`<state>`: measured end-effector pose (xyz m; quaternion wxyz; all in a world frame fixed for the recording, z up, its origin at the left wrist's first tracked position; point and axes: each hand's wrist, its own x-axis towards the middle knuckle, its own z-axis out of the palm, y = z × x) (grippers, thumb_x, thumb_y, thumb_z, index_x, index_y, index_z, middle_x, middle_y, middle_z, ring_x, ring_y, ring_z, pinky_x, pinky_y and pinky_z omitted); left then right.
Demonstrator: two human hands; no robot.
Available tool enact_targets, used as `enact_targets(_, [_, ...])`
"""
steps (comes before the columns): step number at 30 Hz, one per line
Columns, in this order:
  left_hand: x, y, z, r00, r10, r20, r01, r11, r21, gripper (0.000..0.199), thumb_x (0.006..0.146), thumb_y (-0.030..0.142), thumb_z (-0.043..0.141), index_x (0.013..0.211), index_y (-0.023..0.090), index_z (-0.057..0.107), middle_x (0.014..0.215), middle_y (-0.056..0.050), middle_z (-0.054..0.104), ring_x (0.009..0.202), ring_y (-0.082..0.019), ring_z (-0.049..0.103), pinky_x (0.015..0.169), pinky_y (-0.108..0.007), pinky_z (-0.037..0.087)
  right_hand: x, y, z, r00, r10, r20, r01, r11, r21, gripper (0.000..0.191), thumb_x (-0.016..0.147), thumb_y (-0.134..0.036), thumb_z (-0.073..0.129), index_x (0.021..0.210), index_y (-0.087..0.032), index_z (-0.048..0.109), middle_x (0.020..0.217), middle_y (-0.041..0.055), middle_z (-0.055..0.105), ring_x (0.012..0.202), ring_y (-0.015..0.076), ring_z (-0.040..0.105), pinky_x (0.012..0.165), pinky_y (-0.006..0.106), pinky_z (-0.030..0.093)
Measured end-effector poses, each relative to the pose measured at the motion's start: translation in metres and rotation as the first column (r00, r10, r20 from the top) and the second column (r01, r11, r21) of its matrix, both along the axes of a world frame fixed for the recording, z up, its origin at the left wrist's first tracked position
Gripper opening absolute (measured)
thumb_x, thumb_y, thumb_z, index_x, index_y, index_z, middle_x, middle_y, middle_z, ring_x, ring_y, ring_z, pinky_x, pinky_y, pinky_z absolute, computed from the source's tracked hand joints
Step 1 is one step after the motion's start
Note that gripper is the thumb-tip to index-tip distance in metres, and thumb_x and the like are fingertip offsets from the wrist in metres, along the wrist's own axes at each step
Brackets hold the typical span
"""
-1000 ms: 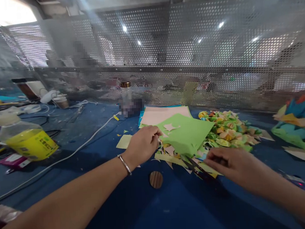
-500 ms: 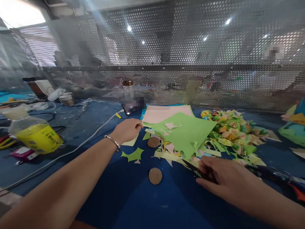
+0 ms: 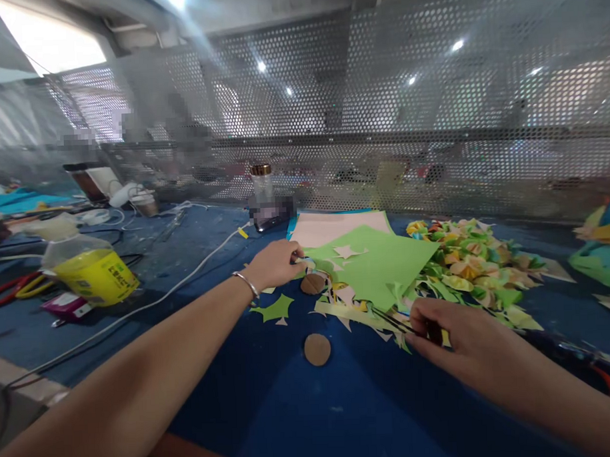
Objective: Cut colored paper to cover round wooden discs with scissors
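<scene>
My left hand [image 3: 281, 262], with a silver bangle on the wrist, has its fingers pinched together over paper scraps at the left edge of a large green sheet [image 3: 386, 259]; what they hold is too small to tell. In my right hand [image 3: 438, 324] are dark tweezers [image 3: 392, 320], their tips pointing left over the scraps. One round wooden disc [image 3: 313, 283] lies just right of my left hand. Another disc [image 3: 317, 349] rests nearer me on the blue table. A green star-like cutout [image 3: 276, 308] is below my left hand.
A pile of folded paper pieces [image 3: 471, 263] spreads at the right. Behind the green sheet lies a pink sheet [image 3: 342, 224]. A yellow-labelled bottle [image 3: 96, 276], a white cable [image 3: 186, 269] and a lidded jar [image 3: 262, 183] stand or lie leftward. A perforated metal screen [image 3: 331, 107] closes the back.
My left hand has moved right and slightly down, toward the scraps by the upper disc. The tweezers in my right hand show more clearly, and the whole view has shifted slightly.
</scene>
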<state>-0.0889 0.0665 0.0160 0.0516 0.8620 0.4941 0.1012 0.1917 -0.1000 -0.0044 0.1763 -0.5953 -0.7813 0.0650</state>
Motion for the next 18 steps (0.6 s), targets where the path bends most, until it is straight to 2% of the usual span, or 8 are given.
enact_targets(2, [0.009, 0.001, -0.002, 1.000, 0.013, 0.006, -0.013, 1.000, 0.006, 0.034, 0.085, 0.034, 0.053, 0.107, 0.014, 0.068, 0.110, -0.016, 0.071, 0.106, -0.028, 0.062, 0.086, -0.034, 0.045, -0.001, 0.000, 0.003, 1.000, -0.003, -0.005, 0.003, 1.000, -0.015, 0.019, 0.086, -0.034, 0.050, 0.070, -0.024, 0.050, 0.062, 0.0006, 0.060, 0.048, 0.0150, 0.052, 0.048, 0.028, 0.035])
enact_targets(4, [0.012, 0.001, 0.000, 1.000, -0.001, 0.003, 0.002, 1.000, -0.027, 0.030, 0.084, 0.038, 0.054, 0.096, 0.015, 0.070, 0.105, -0.015, 0.072, 0.099, -0.027, 0.064, 0.079, -0.033, 0.046, -0.002, 0.000, 0.006, 1.000, -0.012, -0.011, 0.012, 1.000, -0.013, 0.019, 0.085, -0.034, 0.051, 0.069, -0.024, 0.048, 0.061, 0.0005, 0.060, 0.046, 0.0144, 0.050, 0.046, 0.027, 0.033])
enact_targets(8, [0.011, -0.005, 0.006, 0.994, -0.110, 0.024, 0.112, 0.982, -0.152, 0.045, 0.077, 0.056, 0.066, 0.097, 0.016, 0.067, 0.103, -0.012, 0.072, 0.089, -0.024, 0.065, 0.070, -0.030, 0.045, 0.000, 0.001, 0.008, 0.999, -0.014, -0.034, 0.016, 0.999, 0.041, 0.021, 0.084, -0.034, 0.053, 0.067, -0.025, 0.045, 0.057, -0.0008, 0.056, 0.043, 0.0139, 0.047, 0.044, 0.027, 0.030])
enact_targets(11, [0.011, -0.010, 0.009, 0.984, -0.163, 0.069, 0.175, 0.953, -0.246, 0.044, 0.069, 0.054, 0.075, 0.092, 0.018, 0.064, 0.094, -0.009, 0.072, 0.083, -0.023, 0.063, 0.065, -0.028, 0.042, 0.003, 0.002, 0.007, 0.996, -0.031, -0.081, 0.036, 0.997, 0.061, 0.022, 0.084, -0.034, 0.052, 0.067, -0.025, 0.042, 0.054, -0.0025, 0.051, 0.044, 0.0139, 0.044, 0.045, 0.027, 0.031])
enact_targets(14, [0.015, -0.018, 0.014, 0.932, -0.180, 0.314, 0.284, 0.901, -0.326, 0.032, 0.074, 0.046, 0.074, 0.084, 0.018, 0.062, 0.083, -0.005, 0.071, 0.074, -0.017, 0.061, 0.063, -0.026, 0.042, 0.006, 0.004, 0.007, 0.977, -0.075, -0.200, 0.092, 0.992, 0.081, 0.022, 0.085, -0.038, 0.053, 0.071, -0.026, 0.041, 0.057, -0.0031, 0.050, 0.049, 0.0151, 0.048, 0.047, 0.027, 0.036])
enact_targets(16, [0.024, -0.028, 0.017, 0.845, -0.152, 0.513, 0.385, 0.839, -0.386, 0.026, 0.080, 0.041, 0.071, 0.085, 0.017, 0.062, 0.077, -0.003, 0.069, 0.066, -0.014, 0.059, 0.062, -0.026, 0.044, 0.007, 0.006, 0.008, 0.942, -0.121, -0.312, 0.151, 0.986, 0.073, 0.020, 0.087, -0.044, 0.055, 0.081, -0.025, 0.047, 0.060, -0.0034, 0.052, 0.052, 0.0165, 0.051, 0.049, 0.028, 0.040])
enact_targets(18, [0.039, -0.043, 0.019, 0.747, -0.132, 0.652, 0.512, 0.740, -0.436, 0.022, 0.082, 0.034, 0.071, 0.092, 0.016, 0.063, 0.085, -0.005, 0.072, 0.070, -0.013, 0.063, 0.066, -0.027, 0.048, 0.005, 0.006, 0.008, 0.896, -0.159, -0.413, 0.193, 0.980, 0.042, 0.028, 0.087, -0.050, 0.057, 0.097, -0.025, 0.053, 0.061, -0.0038, 0.054, 0.053, 0.0175, 0.053, 0.049, 0.028, 0.042])
